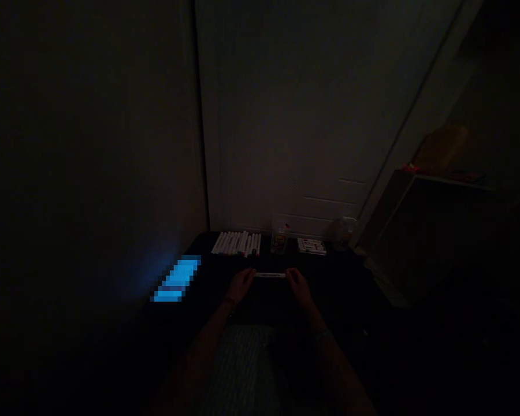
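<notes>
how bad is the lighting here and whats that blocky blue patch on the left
In the head view the room is very dim and the edges sink into black; the blue patch is the one bright spot, pixelated too coarsely to identify, with a glow on the wall beside it; the left hand, right hand and white marker show only faintly, with soft detail.

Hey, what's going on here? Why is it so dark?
A person is holding a white marker level over a black table, with their left hand at one end and their right hand at the other. More white markers lie side by side at the back, next to a clear jar and a small flat pack. A blurry blue screen glows on the left. The room is very dim.
</notes>
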`<state>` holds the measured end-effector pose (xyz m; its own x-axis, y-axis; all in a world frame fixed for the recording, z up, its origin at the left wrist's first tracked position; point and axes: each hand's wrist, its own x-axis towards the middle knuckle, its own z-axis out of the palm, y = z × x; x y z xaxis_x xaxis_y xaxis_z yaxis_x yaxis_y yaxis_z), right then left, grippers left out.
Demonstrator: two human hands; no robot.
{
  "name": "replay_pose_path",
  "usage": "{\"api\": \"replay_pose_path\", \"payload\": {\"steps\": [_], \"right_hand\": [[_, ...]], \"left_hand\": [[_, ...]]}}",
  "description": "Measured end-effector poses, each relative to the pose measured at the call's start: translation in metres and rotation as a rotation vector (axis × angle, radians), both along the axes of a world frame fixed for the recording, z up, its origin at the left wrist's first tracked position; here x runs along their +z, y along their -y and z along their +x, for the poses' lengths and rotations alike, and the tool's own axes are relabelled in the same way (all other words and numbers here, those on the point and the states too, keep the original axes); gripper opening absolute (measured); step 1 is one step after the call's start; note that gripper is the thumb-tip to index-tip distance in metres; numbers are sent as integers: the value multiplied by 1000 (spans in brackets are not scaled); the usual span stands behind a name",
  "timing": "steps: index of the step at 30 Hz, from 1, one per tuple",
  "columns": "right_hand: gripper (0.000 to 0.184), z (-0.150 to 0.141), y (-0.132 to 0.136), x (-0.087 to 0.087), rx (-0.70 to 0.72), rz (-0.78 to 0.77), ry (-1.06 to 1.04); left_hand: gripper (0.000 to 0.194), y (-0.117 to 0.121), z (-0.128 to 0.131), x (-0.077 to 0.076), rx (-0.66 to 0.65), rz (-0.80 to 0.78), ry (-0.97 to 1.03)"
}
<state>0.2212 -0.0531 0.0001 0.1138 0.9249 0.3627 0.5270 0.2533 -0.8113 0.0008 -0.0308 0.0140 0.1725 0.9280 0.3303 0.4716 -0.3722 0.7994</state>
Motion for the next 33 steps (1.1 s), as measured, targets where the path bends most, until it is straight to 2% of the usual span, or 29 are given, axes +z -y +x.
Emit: {"api": "replay_pose_path", "payload": {"steps": [4, 7, 12, 15, 25, 33], "right_hand": [[35, 0, 0, 0, 33, -12, 33], [35, 0, 1, 0, 46, -28, 109], [31, -2, 0, -3, -6, -12, 313], [32, -3, -1, -5, -37, -1, 363], [34, -3, -1, -6, -48, 1, 310], [34, -3, 1, -4, -38, 34, 255]], "left_hand": [[32, -1, 1, -4, -64, 23, 1], [32, -1, 1, -5, -65, 24, 6], [32, -2, 0, -6, -79, 11, 5], [34, -4, 1, -9, -42, -7, 6], [34, -6, 2, -9, -10, -76, -11], [36, -10, 0, -16, -24, -24, -10]]}}
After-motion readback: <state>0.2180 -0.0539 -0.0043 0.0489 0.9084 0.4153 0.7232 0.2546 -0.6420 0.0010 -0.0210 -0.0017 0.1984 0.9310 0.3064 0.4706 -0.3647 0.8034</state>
